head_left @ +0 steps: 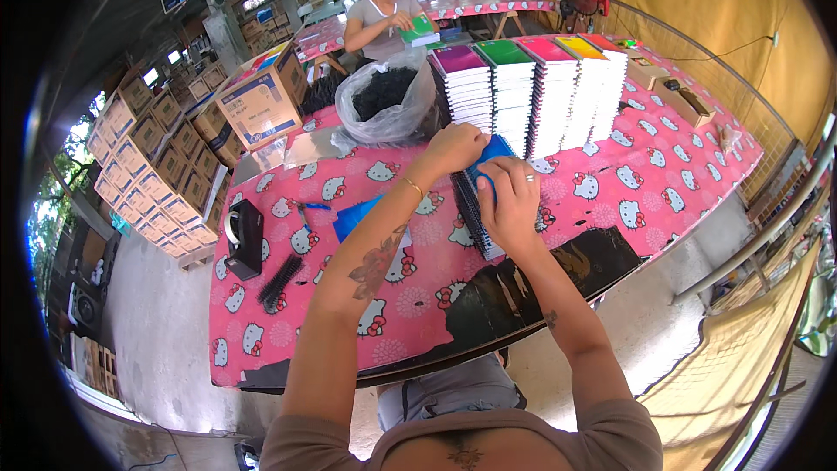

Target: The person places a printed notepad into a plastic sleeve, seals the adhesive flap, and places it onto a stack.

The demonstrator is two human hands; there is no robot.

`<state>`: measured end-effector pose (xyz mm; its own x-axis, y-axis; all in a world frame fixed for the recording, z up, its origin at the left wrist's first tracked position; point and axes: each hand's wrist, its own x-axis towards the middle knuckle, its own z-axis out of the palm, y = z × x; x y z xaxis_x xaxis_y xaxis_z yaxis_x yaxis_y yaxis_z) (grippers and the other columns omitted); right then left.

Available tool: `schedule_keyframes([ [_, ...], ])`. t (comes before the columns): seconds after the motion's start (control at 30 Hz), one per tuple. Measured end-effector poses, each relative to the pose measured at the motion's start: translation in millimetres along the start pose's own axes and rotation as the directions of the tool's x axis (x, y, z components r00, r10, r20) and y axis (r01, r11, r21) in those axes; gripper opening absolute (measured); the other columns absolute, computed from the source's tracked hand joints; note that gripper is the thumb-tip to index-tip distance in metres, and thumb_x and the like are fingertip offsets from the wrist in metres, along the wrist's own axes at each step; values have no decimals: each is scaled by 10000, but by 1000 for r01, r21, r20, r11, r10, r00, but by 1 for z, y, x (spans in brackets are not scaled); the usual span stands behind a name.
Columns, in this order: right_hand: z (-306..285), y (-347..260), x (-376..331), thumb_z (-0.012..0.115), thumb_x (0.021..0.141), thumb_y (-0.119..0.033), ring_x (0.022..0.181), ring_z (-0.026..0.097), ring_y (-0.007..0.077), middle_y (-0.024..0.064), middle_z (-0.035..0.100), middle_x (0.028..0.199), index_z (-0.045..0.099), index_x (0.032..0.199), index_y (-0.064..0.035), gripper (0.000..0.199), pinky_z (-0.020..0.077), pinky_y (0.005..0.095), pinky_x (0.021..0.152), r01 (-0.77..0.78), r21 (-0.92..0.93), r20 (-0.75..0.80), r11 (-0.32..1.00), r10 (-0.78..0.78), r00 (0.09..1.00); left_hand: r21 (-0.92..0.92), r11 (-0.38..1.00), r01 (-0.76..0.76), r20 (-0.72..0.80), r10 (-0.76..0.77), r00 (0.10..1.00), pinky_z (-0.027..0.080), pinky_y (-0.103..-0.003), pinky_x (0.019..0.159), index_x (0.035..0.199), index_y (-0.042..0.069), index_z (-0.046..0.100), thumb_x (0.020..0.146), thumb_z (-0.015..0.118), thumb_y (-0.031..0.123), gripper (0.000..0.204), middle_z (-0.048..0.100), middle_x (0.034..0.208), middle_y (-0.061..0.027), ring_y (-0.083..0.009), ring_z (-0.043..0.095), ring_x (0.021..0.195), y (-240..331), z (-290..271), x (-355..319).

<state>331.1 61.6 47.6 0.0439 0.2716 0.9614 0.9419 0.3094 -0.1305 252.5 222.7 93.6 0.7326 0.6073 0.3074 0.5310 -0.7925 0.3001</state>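
A blue-covered spiral notebook [498, 149] lies in front of me on the table, its black coil along the left side. My left hand [457, 148] is closed at its far left corner, and the fingertips are partly hidden there. Curled over its right part is my right hand [514, 199], thumb toward the coil side. Black coil binding and white page edges show below the hands. Left of my left forearm lie a blue sheet [352, 216], a blue-handled tool [314, 206] and loose black binding coils [281, 284].
Tall stacks of spiral notebooks [510, 92] stand just beyond. A clear bag of black material [384, 100], a carton [260, 103] and a black tape dispenser [245, 240] are at left. Across the table, a person [377, 24] holds a green notebook [420, 30]. The near table covering is torn.
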Motion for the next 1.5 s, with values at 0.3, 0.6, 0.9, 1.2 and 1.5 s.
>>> schedule_keyframes([
  [0.3,4,4,-3,557,913,-185,768,590,296,79,636,863,625,878,-99,115,390,439,680,-58,-45,142,997,64,988,142,961,-235,-621,272,735,444,-565,950,1046,21,711,974,560,278,307,710,1041,-195,-385,678,953,-3,0,-36],
  [0.6,-40,-64,-30,664,874,-95,1058,589,338,156,626,1149,686,1084,-45,218,424,426,922,-114,355,158,928,61,986,160,986,51,-387,15,922,548,-430,795,1106,38,697,889,672,92,225,697,1062,-149,-346,672,943,-82,-20,-262],
  [0.9,-1,-105,-95,751,816,-24,1197,535,217,117,584,1249,602,1232,-15,441,448,366,973,-693,599,587,402,369,721,83,996,-29,-332,55,942,511,-463,876,1109,6,681,841,645,0,270,693,1027,-146,-333,648,942,-18,-27,-304],
  [1.2,11,-108,-157,743,869,-46,866,611,111,40,644,991,602,1169,-28,332,511,270,778,-864,474,812,169,296,503,236,827,511,-645,-260,719,484,-487,885,1032,20,686,890,679,136,184,669,988,-154,-377,607,973,-169,-21,-389],
  [1.5,18,-104,-146,749,860,-57,894,610,89,21,678,950,680,1094,0,250,492,259,813,-932,302,912,201,225,344,377,740,557,-572,-287,768,505,-413,803,1082,23,658,890,677,131,221,627,1041,-142,-347,591,928,-179,-1,-405],
])
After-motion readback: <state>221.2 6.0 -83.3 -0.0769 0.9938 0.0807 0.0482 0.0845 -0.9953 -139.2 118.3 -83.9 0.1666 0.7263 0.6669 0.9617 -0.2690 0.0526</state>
